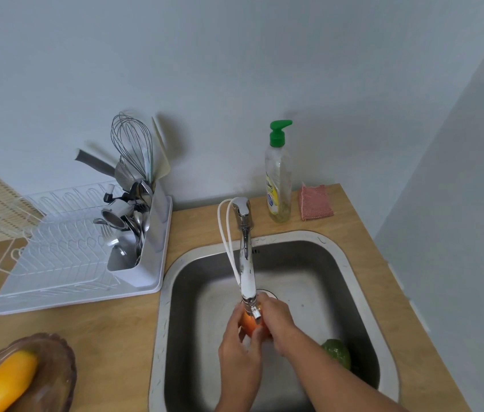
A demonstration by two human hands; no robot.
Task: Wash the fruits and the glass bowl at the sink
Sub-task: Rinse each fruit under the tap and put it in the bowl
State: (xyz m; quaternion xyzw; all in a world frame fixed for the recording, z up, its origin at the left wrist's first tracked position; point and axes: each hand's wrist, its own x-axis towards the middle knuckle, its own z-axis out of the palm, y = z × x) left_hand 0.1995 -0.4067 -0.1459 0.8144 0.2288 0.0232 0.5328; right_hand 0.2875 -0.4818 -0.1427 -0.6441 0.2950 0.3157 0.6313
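Because the orange fruit (249,322) must sit under the tap (246,263) spout over the sink (354,292), I cup it with left hand (239,349) and right hand (276,322) curled round it, the glass bowl (56,370) waiting left of the tap.

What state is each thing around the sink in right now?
Orange fruit: held under the faucet by both hands.
Left hand: grips the fruit.
Right hand: grips the fruit.
Green fruit: lying in the sink.
Glass bowl: on counter, holding a yellow fruit.
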